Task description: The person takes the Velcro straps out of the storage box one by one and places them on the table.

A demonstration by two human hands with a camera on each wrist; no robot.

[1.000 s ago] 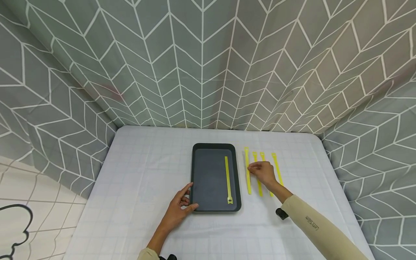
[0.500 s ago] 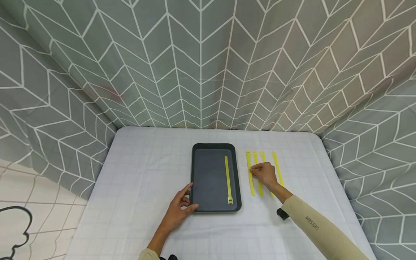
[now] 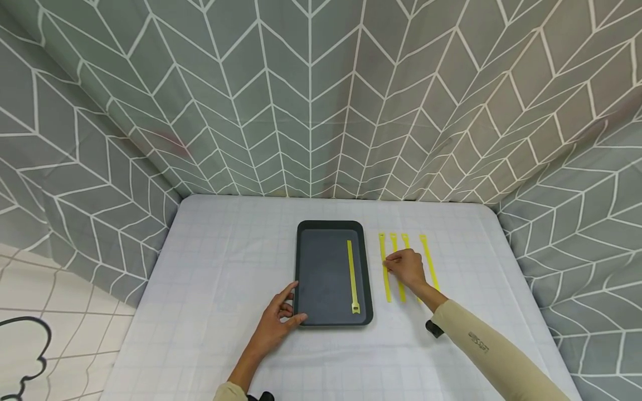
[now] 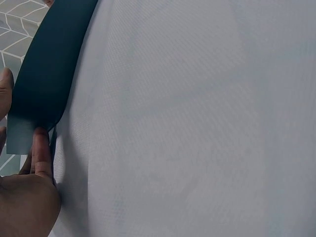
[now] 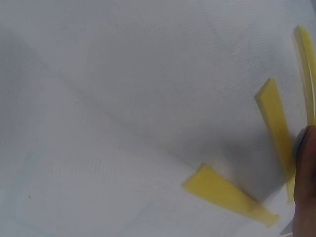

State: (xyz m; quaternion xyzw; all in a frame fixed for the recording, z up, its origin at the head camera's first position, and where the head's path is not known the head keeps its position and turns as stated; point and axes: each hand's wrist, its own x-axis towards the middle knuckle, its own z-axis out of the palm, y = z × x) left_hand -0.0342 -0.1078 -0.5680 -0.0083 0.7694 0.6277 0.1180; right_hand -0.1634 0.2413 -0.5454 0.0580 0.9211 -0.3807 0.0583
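A dark grey tray [image 3: 321, 273] lies on the table, with one yellow cable-tie strap [image 3: 352, 273] lengthwise along its right side. My left hand [image 3: 273, 328] holds the tray's near left corner; in the left wrist view a finger of that hand [image 4: 29, 202] touches the tray's outer wall [image 4: 49, 64]. Just right of the tray, my right hand [image 3: 408, 268] pinches the leftmost loose yellow strap [image 3: 387, 287] about midway, its slotted head pointing away from me. In the right wrist view, strap ends [image 5: 224, 192] spread beside the hand's edge [image 5: 306, 182].
More yellow straps lie roughly parallel under and beyond my right hand, the outermost strap [image 3: 429, 260] standing a little apart. A white cloth [image 3: 225, 250] covers the table. Patterned grey curtains [image 3: 311, 111] hang behind and at both sides.
The pinched strap has shifted slightly right and toward me, closer to the other loose straps, then hardly moved. My left hand and the tray stay put.
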